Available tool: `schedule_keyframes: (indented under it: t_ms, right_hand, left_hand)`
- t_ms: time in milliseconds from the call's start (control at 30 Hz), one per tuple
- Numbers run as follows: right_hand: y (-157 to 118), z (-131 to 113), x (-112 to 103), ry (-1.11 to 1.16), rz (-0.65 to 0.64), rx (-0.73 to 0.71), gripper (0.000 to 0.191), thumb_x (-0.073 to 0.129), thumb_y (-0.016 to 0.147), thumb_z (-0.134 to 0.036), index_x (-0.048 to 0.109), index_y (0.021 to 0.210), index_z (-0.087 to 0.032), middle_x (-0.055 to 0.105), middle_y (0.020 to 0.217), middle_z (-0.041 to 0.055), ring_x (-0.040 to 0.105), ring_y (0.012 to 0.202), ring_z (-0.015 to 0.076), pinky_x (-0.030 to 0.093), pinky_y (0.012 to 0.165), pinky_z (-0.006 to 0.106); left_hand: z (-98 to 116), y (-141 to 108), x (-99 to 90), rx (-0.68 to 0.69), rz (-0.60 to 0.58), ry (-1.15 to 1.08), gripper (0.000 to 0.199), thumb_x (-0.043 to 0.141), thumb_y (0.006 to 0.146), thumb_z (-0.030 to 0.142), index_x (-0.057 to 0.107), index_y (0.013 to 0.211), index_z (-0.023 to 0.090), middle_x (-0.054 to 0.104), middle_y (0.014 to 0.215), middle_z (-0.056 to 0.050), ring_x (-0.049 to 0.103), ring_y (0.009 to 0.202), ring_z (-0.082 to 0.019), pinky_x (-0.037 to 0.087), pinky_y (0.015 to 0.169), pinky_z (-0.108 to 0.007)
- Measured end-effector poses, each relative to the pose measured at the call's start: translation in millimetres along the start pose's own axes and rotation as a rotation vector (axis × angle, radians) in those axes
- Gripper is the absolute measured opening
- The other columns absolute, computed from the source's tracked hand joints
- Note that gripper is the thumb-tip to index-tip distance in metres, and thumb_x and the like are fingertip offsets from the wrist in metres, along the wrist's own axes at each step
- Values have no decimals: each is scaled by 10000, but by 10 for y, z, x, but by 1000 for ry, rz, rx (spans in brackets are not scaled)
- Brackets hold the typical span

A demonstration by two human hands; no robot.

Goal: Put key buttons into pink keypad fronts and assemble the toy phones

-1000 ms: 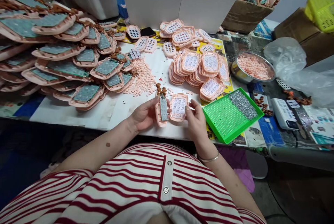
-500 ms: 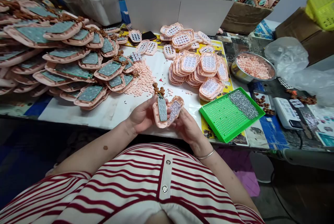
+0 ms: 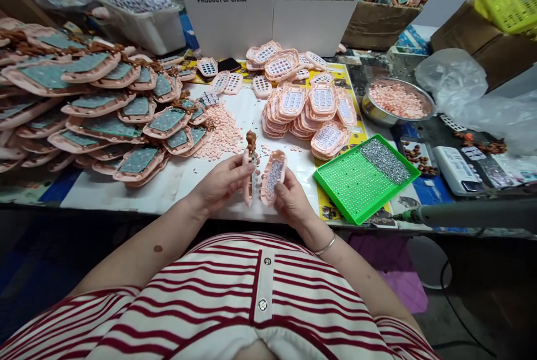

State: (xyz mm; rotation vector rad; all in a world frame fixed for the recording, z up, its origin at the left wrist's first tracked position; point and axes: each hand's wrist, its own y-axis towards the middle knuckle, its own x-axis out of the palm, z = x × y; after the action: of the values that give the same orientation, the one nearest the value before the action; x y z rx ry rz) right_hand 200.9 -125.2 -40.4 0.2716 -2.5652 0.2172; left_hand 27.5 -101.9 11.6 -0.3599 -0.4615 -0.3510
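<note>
My left hand [image 3: 222,181] grips a pink plastic shell with a circuit board [image 3: 248,183], turned edge-on, a brown bear-like figure at its top. In my right hand [image 3: 291,197] is a pink shell half with a white keypad [image 3: 274,178], held upright with its inner side towards the left. The two halves are side by side with a narrow gap between them. Beyond them lies a heap of small pink button-like pieces [image 3: 224,130]. Stacked pink shells with keypads [image 3: 293,103] stand behind my right hand.
Many board-fitted shells [image 3: 96,108] are piled at left. At right are a green tray [image 3: 339,186] with small screws, a metal bowl [image 3: 369,113] of pink pieces and a powered driver [image 3: 453,213]. A white carton [image 3: 235,24] stands at the back.
The two shell halves, overlapping before, are now apart. The board-fitted one has turned edge-on in my left hand. The view has shifted slightly.
</note>
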Motion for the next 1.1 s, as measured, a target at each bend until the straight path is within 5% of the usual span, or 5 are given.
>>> schedule_keyframes:
  t_ms: [133,700,833,933,1100]
  right_hand:
    - [26,20,74,-86,17,13,877,901,606,-453,514,1376,-292,682,985,9,614,738,140,518,577,240]
    - [-73,36,51,-263,28,22,1053,896,571,-493,418,1491,-305,634,1150,42,583,792,144,512,670,277]
    - [-112,-66,47,-255,-142,-1,719,806,648,-631,632,1234,-253,649,1012,13,566,819,154,495,732,283]
    - [-171,-173,80,-418,-283,-28,568,593,802,-734,675,958,-193,631,872,19,542,759,152,474,702,290]
    - [-277,-303,164,-977,-82,-345,374,442,979,-539,626,1104,-238,644,857,44,551,727,178,472,726,325]
  left_hand:
    - [8,11,83,51,-10,109,344,863,697,311,703,955,150,698,785,-15,657,651,-127,542,600,-204]
    - [-218,81,63,105,-59,250,573,851,715,411,659,1199,169,692,1150,-87,617,1111,-230,477,937,-297]
    - [-201,74,-31,84,-94,54,627,863,674,479,697,1200,180,680,1255,-107,620,1162,-239,478,984,-303]
    - [-194,48,-74,-27,-113,-70,598,899,616,429,741,1111,134,736,1105,-121,693,945,-229,543,828,-300]
    - [-235,-26,3,66,40,-130,394,909,579,215,751,934,148,751,956,-76,707,911,-225,542,867,-327]
